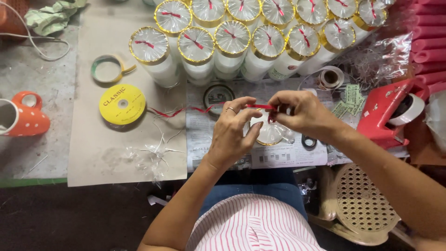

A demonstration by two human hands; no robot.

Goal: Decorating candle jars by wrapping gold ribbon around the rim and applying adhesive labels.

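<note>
My left hand (234, 130) and my right hand (299, 114) pinch a thin red ribbon (260, 107) between their fingertips, stretched over the top of a white cylinder wrapped in clear film with a gold rim (269, 135). The left hand wears a ring and also rests against the cylinder's left side. More red ribbon (172, 112) trails left across the newspaper toward a yellow ribbon spool (122, 104). Several finished wrapped cylinders (232, 39) with red ribbon ties stand in two rows at the back.
A red tape dispenser (388, 111) sits at right, a tape roll (331, 77) and paper tags (350, 100) behind my right hand. A green tape ring (108, 69) and orange dotted mug (21, 116) lie at left. Clear film scraps (155, 155) lie on brown paper. A beige stool (360, 204) stands below right.
</note>
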